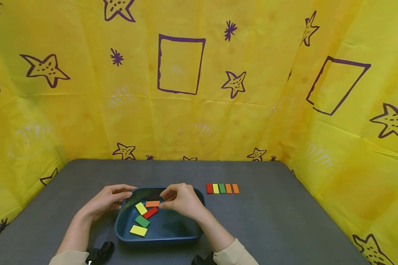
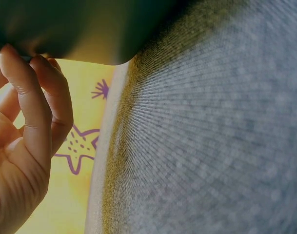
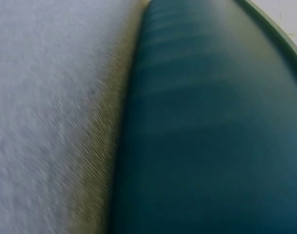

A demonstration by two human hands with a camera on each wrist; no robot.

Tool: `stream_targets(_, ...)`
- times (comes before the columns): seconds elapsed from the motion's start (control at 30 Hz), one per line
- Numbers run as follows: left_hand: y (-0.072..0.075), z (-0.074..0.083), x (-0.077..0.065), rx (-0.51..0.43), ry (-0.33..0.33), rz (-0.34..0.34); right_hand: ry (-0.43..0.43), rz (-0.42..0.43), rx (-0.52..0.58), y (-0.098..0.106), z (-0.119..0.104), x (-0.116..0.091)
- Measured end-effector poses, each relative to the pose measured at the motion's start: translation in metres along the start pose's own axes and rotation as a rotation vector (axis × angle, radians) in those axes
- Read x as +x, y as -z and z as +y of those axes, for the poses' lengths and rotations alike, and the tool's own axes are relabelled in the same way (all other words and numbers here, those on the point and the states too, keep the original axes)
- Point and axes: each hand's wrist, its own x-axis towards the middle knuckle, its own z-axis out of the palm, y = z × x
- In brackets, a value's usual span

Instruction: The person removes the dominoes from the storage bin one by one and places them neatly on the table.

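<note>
A dark blue tray [image 1: 172,239] stands on the grey table with several small coloured blocks inside. My left hand [image 1: 104,200] holds the tray's far left corner, its bent fingers at the rim; the left wrist view shows the fingers [image 2: 29,97] against the tray wall [image 2: 89,29]. Over the tray, my right hand [image 1: 182,200] pinches the right end of an orange block [image 1: 152,204] between thumb and fingers. Near that block lie a yellow block [image 1: 141,208], a red block [image 1: 150,212], a green block [image 1: 142,221] and another yellow block [image 1: 138,230]. The right wrist view has only the tray's outer side [image 3: 211,122].
Beyond the tray's far right corner is a row of blocks on the table [image 1: 262,221]: a red one [image 1: 209,188], a yellow one [image 1: 215,188], a green one [image 1: 222,188] and two orange ones [image 1: 232,188]. A yellow patterned cloth [image 1: 199,121] encloses the table's back and sides.
</note>
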Motion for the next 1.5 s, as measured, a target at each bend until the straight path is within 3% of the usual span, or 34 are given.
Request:
stream_targets(0.6, 0.000, 0.000, 0.002, 0.002, -0.020, -0.013, -0.004, -0.130, 0.033, -0.039, -0.014, 0.012)
stream_targets(1.0, 0.000, -0.001, 0.000, -0.005, -0.020, -0.011, -0.005, -0.213, -0.113, -0.056, -0.012, 0.006)
stream_targets(1.2, 0.000, 0.000, 0.000, -0.003, -0.004, -0.001, -0.056, -0.206, -0.139, -0.058, -0.012, 0.004)
stream_targets(1.5, 0.000, 0.001, -0.001, 0.000, -0.008, -0.015, -0.035, -0.185, -0.269, -0.065, -0.012, 0.002)
